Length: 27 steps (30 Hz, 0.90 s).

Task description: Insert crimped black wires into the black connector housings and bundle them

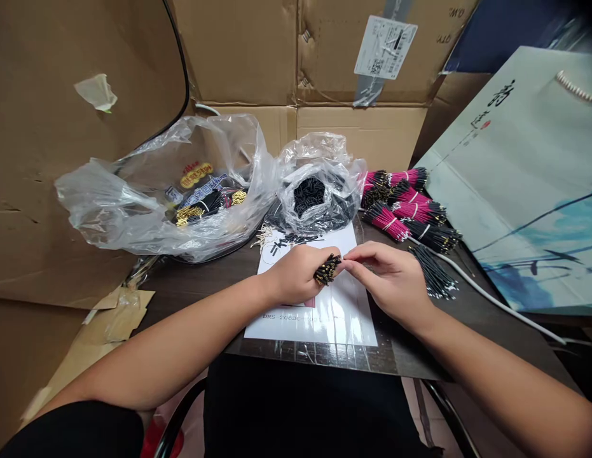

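My left hand [296, 275] grips a small bundle of black wires with gold-coloured terminals [327, 270], its tips poking out to the right of my fingers. My right hand [386, 280] comes in from the right, with thumb and forefinger pinched right beside the bundle. Whether they hold anything thin is too small to tell. Both hands hover over a white printed sheet [319, 324]. Several loose black pieces [296, 239] lie at the sheet's far edge. Tied bundles of pink and black wires [403, 207] lie to the right, with a bundle of black wires [433, 272] nearest my right hand.
A clear plastic bag holding gold-tipped wires [195, 197] and another full of short black pieces [315, 191] sit on the dark table [395, 343]. Cardboard sheets [324, 57] wall the back and left. A white cable [491, 299] and a printed paper bag [524, 184] are at right.
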Motion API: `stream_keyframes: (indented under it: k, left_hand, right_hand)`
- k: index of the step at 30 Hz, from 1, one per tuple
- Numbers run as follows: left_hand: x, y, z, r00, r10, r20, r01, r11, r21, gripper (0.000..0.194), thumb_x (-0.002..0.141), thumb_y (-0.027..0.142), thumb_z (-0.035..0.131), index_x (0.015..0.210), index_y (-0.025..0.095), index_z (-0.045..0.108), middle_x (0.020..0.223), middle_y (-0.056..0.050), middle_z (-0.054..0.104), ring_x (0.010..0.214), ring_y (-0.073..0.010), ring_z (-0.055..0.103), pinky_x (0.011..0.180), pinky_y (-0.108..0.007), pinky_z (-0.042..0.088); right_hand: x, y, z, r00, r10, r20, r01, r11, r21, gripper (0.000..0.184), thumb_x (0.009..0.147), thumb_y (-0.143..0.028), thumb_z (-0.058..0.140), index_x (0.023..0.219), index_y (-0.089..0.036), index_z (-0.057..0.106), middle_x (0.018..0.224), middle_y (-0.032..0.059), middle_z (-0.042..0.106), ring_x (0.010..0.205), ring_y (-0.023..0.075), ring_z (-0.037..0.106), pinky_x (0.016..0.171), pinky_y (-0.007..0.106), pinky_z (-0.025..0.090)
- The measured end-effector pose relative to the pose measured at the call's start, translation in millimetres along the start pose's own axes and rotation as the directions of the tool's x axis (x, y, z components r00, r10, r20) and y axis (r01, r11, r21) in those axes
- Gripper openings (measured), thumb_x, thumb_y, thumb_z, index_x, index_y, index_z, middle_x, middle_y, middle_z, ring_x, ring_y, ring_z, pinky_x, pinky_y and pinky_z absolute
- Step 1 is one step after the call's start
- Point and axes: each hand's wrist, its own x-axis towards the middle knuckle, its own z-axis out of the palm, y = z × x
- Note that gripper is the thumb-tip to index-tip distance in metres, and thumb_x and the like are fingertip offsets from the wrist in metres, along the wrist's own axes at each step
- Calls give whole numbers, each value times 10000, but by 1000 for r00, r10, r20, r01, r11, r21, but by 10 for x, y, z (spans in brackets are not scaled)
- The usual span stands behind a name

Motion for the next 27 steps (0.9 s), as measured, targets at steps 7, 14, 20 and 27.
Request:
stream_keyframes:
  k: [7,14,20,27]
  left_hand:
    - [2,6,4,1000,1,28,-1,1000,-6,333,964,410,402,737,173,460,602,18,535,571,-100,544,580,-202,378]
    - [-12,-11,17,998,4,-61,-2,1000,31,238,960,314,386,827,164,514,632,7,583,586,-103,552,622,-208,404]
    - [-15,-11,19,999,-17,-44,20,997,72,192,946,287,409,855,166,526,644,9,592,591,-107,556,617,-209,395]
    - [-6,17,19,998,-16,-58,25,987,158,243,964,329,381,833,173,513,718,-16,632,652,-124,585,615,-216,391]
  right_hand:
    - [19,-25,-22,997,-71,14,71,997,26,127,805,-129,680,895,-214,708,876,19,692,804,138,636,735,296,518]
    - [0,60,69,995,94,25,-96,988,123,109,857,-229,635,958,-211,673,911,30,664,829,146,625,747,301,504]
    - [-21,70,88,989,150,16,-151,976,160,83,860,-261,633,913,-208,669,869,26,654,797,147,619,735,301,492]
    - [-24,1,56,987,162,-16,-155,968,198,71,878,-249,600,873,-195,646,804,22,637,731,140,613,684,289,491]
